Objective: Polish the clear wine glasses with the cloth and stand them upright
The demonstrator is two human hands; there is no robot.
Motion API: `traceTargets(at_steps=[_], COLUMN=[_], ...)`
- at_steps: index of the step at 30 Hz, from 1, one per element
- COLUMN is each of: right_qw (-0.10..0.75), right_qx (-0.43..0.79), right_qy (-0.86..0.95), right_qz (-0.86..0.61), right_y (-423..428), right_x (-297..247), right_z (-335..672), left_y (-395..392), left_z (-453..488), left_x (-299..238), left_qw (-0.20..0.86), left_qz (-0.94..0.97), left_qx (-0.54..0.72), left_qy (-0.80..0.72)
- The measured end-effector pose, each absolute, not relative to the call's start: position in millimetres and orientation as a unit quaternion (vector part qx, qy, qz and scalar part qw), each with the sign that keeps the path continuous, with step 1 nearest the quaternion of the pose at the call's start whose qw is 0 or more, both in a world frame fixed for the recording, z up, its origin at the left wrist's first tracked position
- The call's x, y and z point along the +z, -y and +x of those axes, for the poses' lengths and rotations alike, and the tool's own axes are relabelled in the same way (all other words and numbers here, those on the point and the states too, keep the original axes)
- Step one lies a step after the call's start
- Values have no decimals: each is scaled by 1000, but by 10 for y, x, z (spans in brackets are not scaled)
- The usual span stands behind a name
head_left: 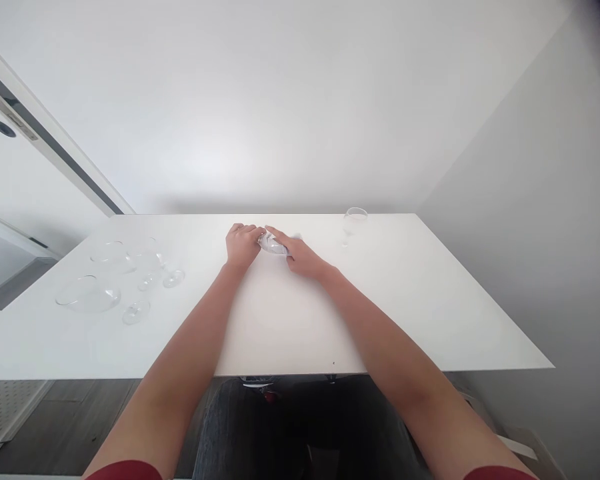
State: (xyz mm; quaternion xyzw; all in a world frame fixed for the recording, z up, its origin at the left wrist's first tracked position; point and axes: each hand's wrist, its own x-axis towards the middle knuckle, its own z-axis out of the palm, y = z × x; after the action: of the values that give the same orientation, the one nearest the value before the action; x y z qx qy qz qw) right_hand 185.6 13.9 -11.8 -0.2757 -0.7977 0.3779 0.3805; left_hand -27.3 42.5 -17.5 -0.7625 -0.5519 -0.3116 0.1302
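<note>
Glass [273,245], clear, rounded, between bare hands [243,247] [306,259]

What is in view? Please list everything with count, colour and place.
Table: 1, white, centre
Standing glasses: 3, clear, table's left
Other glass: 1, clear, far edge, right half
Held glass: 1, clear, table's far middle
Possible cloth: 1, whitish, beside held glass
Walls: 2, pale, behind and right
Door: 1, white, left
Basket: 1, white, lower left
Floor: 1, dark, below table
Unclear items: several, mixed, below table
Trousers: 1, dark, bottom centre
Sleeves: 2, red, bottom
Arms: 2, bare, lower half
Left hand: 1, on held glass
Right hand: 1, on held glass
</note>
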Motion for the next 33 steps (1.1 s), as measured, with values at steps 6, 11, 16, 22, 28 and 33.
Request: traceTargets(at_steps=[6, 11, 16, 22, 28, 33], right_qw=[418, 536, 472, 477, 461, 509], right_qx=[345, 519, 613, 375, 522, 530], right_qy=[785, 558, 504, 718, 608, 558], right_qz=[-302, -363, -384, -342, -381, -385], right_y=[-152, -220, -296, -270, -301, -284], right_x=[-131, -172, -130, -125, -181, -193], right_z=[1848, 1834, 1944, 1936, 1870, 1770], left_y=[-426, -344, -305, -355, -369, -375], left_z=[-227, -160, -143, -181, -205, -215], left_x=[-174, -84, -99, -193, -208, -207], left_qw=[107, 63, 51, 46, 41, -1], left_qz=[-777, -819, -836, -801, -778, -748], left_qx=[-266, -260, -246, -286, -310, -357], left_qy=[561, 508, 488, 524, 544, 560])
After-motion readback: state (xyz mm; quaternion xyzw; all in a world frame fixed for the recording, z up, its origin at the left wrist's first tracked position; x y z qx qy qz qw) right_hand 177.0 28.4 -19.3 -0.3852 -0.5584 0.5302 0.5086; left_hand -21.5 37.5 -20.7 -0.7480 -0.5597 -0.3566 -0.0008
